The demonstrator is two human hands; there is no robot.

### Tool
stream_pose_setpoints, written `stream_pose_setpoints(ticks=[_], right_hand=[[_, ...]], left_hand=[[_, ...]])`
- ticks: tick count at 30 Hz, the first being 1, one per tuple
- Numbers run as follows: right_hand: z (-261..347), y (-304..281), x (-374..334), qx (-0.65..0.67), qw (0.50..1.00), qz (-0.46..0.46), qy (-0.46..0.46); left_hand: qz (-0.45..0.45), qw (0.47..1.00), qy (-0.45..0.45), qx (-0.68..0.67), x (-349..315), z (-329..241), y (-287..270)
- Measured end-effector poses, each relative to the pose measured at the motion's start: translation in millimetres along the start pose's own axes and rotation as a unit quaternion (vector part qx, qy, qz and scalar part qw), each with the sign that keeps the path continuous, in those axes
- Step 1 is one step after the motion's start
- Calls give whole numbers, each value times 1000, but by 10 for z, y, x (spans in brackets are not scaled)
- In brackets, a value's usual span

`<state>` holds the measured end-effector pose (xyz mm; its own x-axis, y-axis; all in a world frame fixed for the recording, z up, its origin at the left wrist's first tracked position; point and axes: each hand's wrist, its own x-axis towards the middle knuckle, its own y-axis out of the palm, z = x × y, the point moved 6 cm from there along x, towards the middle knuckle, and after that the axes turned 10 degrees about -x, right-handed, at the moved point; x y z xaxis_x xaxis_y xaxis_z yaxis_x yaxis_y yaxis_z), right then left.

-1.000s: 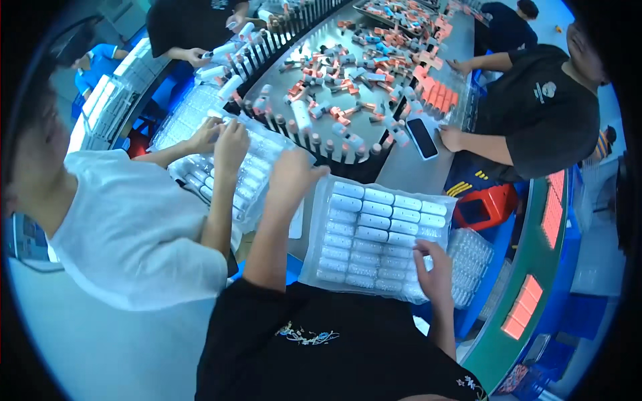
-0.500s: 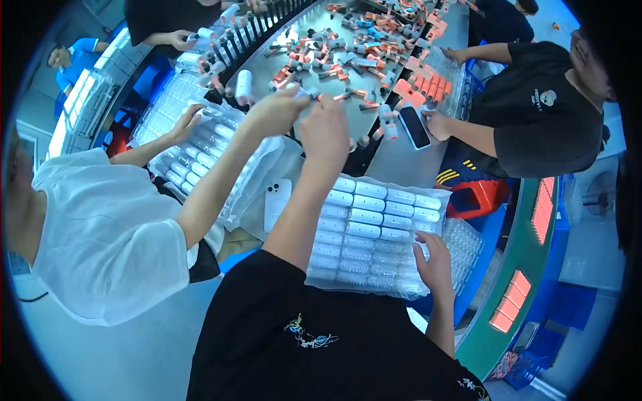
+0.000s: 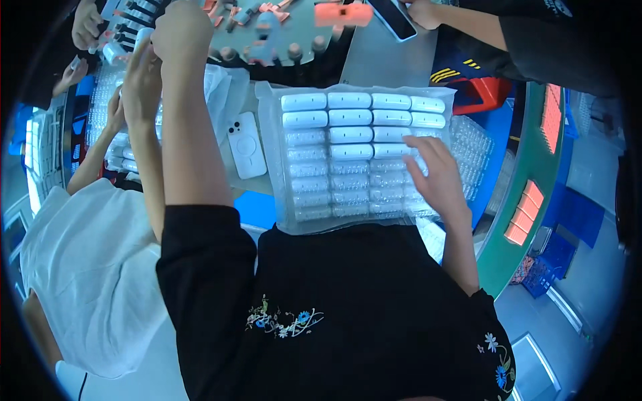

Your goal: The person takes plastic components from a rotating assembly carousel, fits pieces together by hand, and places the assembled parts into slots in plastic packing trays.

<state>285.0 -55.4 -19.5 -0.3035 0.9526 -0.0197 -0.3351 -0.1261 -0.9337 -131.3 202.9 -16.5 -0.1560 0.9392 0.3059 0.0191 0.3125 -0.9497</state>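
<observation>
My left hand is stretched out to the far left, fingers curled in, beside a rack of black upright pegs. What it grips, if anything, is hidden. Just left of it a white cylinder shows at the fingertips of a co-worker's hand. My right hand lies over the right side of a clear plastic tray, its fingers apart and holding nothing. White rounded cylinders fill the tray's far rows and part of the middle; its nearer pockets show through clear plastic.
A white phone lies left of the tray. Coral parts lie on the far metal table, and a person's hand touches a dark-screened phone. A red bin and a green conveyor with coral pieces are on the right.
The view has shifted, so the tray sits higher in the picture. My left hand has moved left and farther out, toward the rack. My right hand stays over the tray's right side.
</observation>
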Motion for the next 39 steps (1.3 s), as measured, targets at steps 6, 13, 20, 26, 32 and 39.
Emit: stream_pose_setpoints(ticks=[6,13,20,26,32,39], right_hand=[[124,277,-4,-155,986,21,-60],[291,294,272,-208,973,43,-88],[106,14,420,-29,978,207,29],[-262,-377,1276,284,939,-65,183],[-649,-320,2647,105,963,-53,244],[354,-17,2264,-162,972,-87,145]], left_hand=[[-12,999,-39,-34,-55,257,207],[29,989,-127,-65,175,811,-32],[26,996,-88,0,-153,1139,125],[-77,918,-186,-342,-1647,176,-110],[71,877,127,-458,-2407,-1155,-340],[80,924,209,-311,-2369,-1260,-228]])
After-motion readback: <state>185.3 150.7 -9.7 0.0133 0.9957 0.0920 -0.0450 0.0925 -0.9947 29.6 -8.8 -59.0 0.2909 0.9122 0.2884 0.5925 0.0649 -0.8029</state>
